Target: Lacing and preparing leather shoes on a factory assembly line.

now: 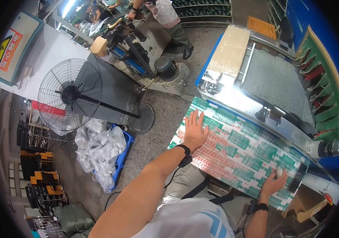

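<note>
My left hand lies flat, fingers spread, on a worktop covered in green, white and red patterned sheeting. Toward the right end of that top, my right hand has its fingers closed round a small pale rounded object; its exact kind is too small to make out. Just right of this hand, a dark rectangular block sits at the end of the worktop. Both wrists carry black bands, and a cable runs from the left one.
Beyond the worktop stands a metal machine with a cardboard sheet on it. On the left are a black standing fan and clear plastic bags on a blue pallet. A person stands behind another machine with a motor.
</note>
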Action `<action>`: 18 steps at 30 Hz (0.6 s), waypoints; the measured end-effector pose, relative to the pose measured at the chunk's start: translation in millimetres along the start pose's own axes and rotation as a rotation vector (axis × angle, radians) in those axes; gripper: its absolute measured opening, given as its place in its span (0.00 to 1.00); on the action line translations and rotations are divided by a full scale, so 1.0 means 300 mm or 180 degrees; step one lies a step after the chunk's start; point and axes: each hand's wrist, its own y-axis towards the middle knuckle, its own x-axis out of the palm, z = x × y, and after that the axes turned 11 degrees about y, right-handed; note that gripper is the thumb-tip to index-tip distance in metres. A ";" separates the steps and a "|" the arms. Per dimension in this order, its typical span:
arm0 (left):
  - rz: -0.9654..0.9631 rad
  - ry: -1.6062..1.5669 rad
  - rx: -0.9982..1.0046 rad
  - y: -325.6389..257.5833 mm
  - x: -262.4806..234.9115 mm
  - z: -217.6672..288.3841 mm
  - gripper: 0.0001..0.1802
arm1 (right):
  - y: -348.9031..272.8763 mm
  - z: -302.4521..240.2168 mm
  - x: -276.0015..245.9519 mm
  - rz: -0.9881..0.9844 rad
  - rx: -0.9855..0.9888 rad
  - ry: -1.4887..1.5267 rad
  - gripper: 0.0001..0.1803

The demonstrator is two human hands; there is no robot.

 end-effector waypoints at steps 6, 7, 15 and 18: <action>-0.0022 0.0027 -0.0011 0.001 0.004 -0.003 0.41 | 0.001 0.003 0.004 -0.0070 0.0043 -0.0096 0.34; -0.0015 0.0030 -0.0002 0.001 0.005 -0.003 0.41 | 0.000 0.008 0.007 -0.0040 0.0021 -0.0135 0.34; -0.0179 0.0112 -0.0026 0.005 0.000 -0.001 0.42 | -0.003 0.016 0.008 -0.0025 0.0024 -0.0125 0.34; -0.0151 0.0109 -0.0020 0.003 0.001 -0.003 0.42 | -0.002 0.013 0.010 -0.0005 0.0018 -0.0160 0.34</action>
